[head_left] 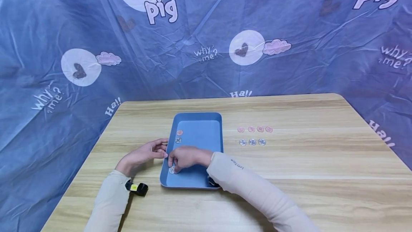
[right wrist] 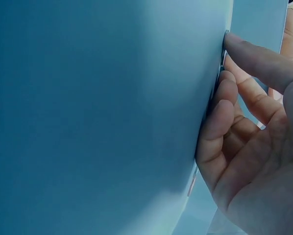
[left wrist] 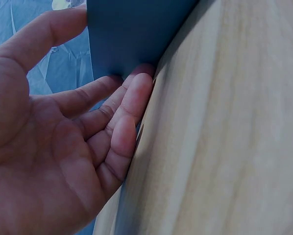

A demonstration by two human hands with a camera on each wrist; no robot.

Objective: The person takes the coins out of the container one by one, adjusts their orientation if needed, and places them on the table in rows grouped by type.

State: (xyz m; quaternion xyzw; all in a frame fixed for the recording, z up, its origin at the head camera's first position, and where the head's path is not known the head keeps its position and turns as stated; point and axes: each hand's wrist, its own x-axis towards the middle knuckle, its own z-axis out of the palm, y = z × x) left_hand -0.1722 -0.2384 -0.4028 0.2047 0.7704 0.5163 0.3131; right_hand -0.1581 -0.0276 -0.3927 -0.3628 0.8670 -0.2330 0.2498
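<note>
"Where is the silver coin [head_left: 172, 170] that the right hand [head_left: 185, 156] is working on?"
"On the floor of the blue tray [head_left: 204, 135], toward its near left corner, pinched between thumb and finger."
"And the left hand [head_left: 145, 155]?"
"Relaxed, clasping nothing. Its fingertips touch the tray's left wall from outside."
"Anything else in the tray?"
"Farther along the left side, a copper coin [head_left: 179, 132], and just nearer, a silver disc [head_left: 178, 140]."
"What about the desk [head_left: 322, 149]?"
"Right of the tray, four pink coins [head_left: 260, 129] in a row, with three silvery coins [head_left: 252, 142] nearer."
</note>
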